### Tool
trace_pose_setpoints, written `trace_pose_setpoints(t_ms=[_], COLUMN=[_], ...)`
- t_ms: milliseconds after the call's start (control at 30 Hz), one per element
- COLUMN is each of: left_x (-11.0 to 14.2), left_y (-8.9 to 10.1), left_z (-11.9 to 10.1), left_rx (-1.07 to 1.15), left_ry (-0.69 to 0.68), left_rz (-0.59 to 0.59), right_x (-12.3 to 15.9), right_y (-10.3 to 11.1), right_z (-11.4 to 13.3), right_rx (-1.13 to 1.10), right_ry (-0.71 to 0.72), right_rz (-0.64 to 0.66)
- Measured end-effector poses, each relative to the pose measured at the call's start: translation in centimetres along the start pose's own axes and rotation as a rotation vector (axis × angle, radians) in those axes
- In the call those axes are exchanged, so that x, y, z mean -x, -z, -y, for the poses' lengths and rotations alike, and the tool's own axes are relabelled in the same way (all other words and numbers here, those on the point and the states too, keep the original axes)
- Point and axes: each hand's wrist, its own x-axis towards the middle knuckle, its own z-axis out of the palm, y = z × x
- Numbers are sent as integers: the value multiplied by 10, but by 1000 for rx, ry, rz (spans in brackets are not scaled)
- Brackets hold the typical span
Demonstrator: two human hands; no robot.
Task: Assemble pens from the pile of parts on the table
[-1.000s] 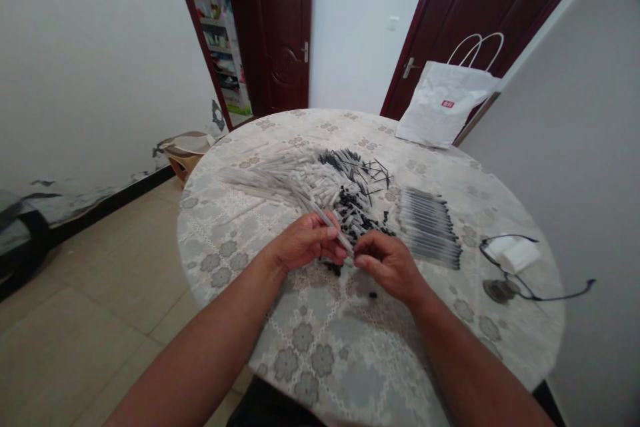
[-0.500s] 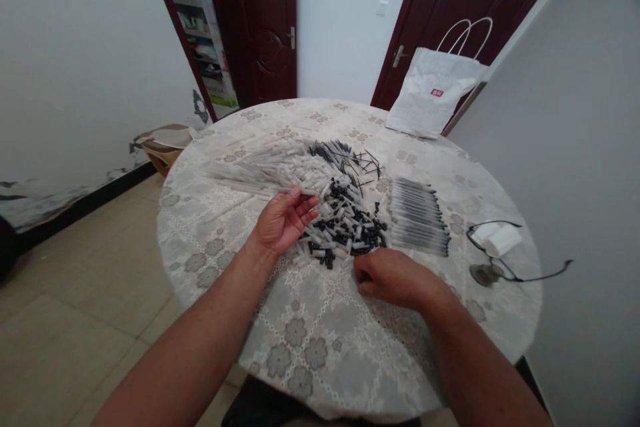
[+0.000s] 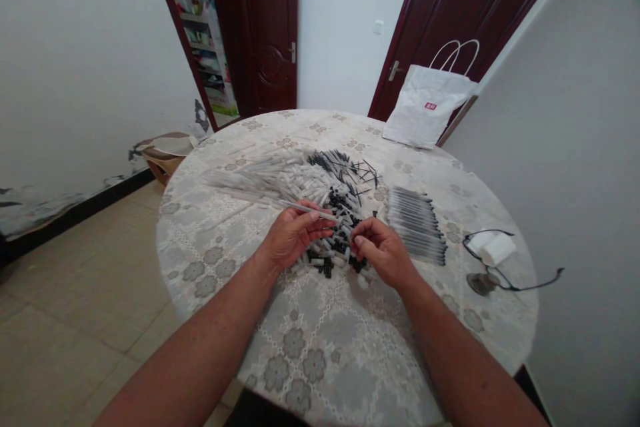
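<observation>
My left hand [image 3: 293, 240] is closed on a slim whitish pen barrel [image 3: 320, 213], which lies across its fingers and points toward my right hand. With thumb and fingertips pinched, my right hand [image 3: 383, 253] is just beside the barrel's end; anything in that pinch is too small to make out. Below both hands spreads a heap of small black and translucent pen parts [image 3: 327, 261]. More whitish barrels [image 3: 260, 177] lie in a loose bundle beyond my left hand. Thin dark pieces [image 3: 333, 160] lie behind the heap. To the right is a neat row of dark-tipped pens [image 3: 416, 223].
A patterned cloth covers the round table [image 3: 295, 360]. Eyeglasses [image 3: 505, 280], a white roll [image 3: 497, 248] and a small dark round object [image 3: 481, 283] lie at the right. A white paper bag [image 3: 425, 103] stands at the back right edge.
My right hand has lifted from the near edge of the heap toward my left hand. My left hand has moved slightly right, with the barrel now plainly visible across its fingers.
</observation>
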Motion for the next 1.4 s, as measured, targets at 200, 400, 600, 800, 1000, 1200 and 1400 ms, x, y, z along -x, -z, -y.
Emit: trace_pose_setpoints(t_ms=[200,400,600,800,1000,1200,1400], left_x=[0,0,0,0,1,1,2], left_y=[0,-2,-1,-2,-4,-3,-4], left_z=[3,4,7,9,10,11,9], left_rx=[-28,-47,-123,-164,-195,-204,-197], left_ry=[14,15,8,5,13,8,0], left_rz=[19,32,43,25,8,30,38], right_x=[-5,-9,-9,-9,-10,-10,-9], right_y=[-6,-6,-10,-13,-13,-17,-21], right_z=[-18,-24,-15,-21,-25,-24,-21], right_rx=[-227,-215,-163,-178,-299,-432,-387], right_ry=[-48,-74,-106,-111,-157,-185,-149], right_rz=[-19,-82,-143,-228,-209,-208,-238])
